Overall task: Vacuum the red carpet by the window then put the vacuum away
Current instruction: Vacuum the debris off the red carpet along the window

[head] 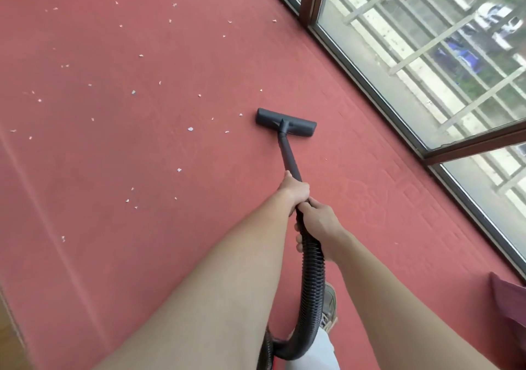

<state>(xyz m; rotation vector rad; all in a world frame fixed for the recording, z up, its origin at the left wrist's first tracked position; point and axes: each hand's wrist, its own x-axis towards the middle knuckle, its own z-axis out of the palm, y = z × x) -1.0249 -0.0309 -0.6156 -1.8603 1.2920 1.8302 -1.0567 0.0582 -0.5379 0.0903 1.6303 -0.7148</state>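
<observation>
Head view, left hand (294, 191), right hand (318, 223) cover wand (289, 156) top, hose (313, 284) cropped

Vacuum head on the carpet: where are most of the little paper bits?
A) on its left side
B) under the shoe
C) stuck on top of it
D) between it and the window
A: the paper scraps lie scattered over the red carpet to the left of the vacuum head, and the strip toward the window shows almost none.
</observation>
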